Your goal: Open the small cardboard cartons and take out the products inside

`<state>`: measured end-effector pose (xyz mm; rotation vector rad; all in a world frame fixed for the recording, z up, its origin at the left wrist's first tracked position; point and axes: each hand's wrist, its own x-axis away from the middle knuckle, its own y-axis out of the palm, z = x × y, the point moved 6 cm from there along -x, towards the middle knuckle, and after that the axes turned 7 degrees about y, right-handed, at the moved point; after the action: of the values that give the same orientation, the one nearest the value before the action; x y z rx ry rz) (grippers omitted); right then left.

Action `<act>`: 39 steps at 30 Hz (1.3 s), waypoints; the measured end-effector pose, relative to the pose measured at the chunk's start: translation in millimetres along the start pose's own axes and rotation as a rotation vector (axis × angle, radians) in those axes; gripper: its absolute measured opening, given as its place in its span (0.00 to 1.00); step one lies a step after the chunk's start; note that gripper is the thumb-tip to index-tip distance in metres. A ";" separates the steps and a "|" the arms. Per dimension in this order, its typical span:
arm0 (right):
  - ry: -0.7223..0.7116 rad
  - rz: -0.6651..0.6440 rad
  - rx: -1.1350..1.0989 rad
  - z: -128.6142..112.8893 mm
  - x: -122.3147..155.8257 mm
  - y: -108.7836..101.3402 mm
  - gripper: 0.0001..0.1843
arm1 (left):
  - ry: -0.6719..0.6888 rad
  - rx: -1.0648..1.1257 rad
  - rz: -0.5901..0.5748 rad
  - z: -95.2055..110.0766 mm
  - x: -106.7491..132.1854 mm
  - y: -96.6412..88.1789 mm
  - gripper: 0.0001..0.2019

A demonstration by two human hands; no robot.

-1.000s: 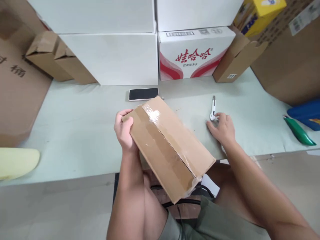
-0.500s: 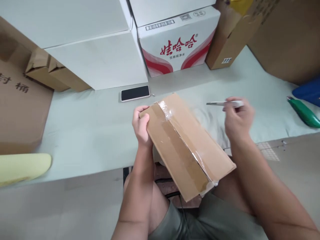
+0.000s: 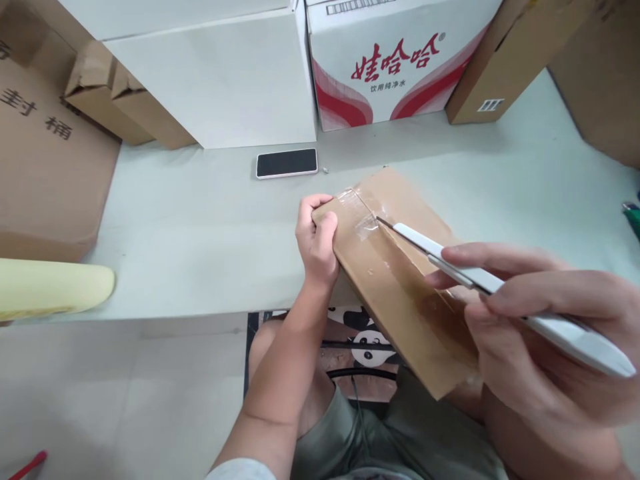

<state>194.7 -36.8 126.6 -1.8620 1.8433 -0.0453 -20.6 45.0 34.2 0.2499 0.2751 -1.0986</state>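
A brown cardboard box (image 3: 395, 293) is tilted over the table's front edge and my lap, clear tape along its middle seam. My left hand (image 3: 319, 237) is closed around its far left corner, thumb on top. In my right hand (image 3: 545, 333) is a white utility knife (image 3: 450, 270), gripped between thumb and fingers. Its dark blade tip meets the tape (image 3: 369, 227) at the seam near the box's far end. My right hand covers the box's near right part.
A phone (image 3: 287, 163) lies flat on the pale green table (image 3: 200, 220). Behind it stand a white box (image 3: 215, 87) and a red-and-white carton (image 3: 395, 73). Brown cartons (image 3: 50, 133) flank both sides. A pale yellow rounded object (image 3: 55, 287) lies at the left edge.
My right hand has brought the knife from the right, over the box and onto its taped seam. The view has shifted, and my left hand still grips the same corner.
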 end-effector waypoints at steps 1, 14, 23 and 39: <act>-0.029 -0.020 0.032 -2.0 -2.9 1.2 0.06 | 0.001 0.007 -0.004 -0.1 0.2 0.3 0.09; 0.134 -0.028 0.121 5.4 -7.1 7.0 0.11 | 0.002 0.069 -0.001 -6.2 1.2 2.0 0.10; 0.211 -0.109 0.077 7.3 -14.0 12.9 0.12 | -0.004 0.064 -0.008 -4.0 1.0 3.2 0.11; 0.223 -0.024 -0.015 13.4 -7.6 3.3 0.10 | -0.023 0.057 0.016 -2.7 1.3 -0.2 0.13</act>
<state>196.0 -25.0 116.2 -1.9569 1.9718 -0.2572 -20.5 44.8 31.2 0.2892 0.2215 -1.0938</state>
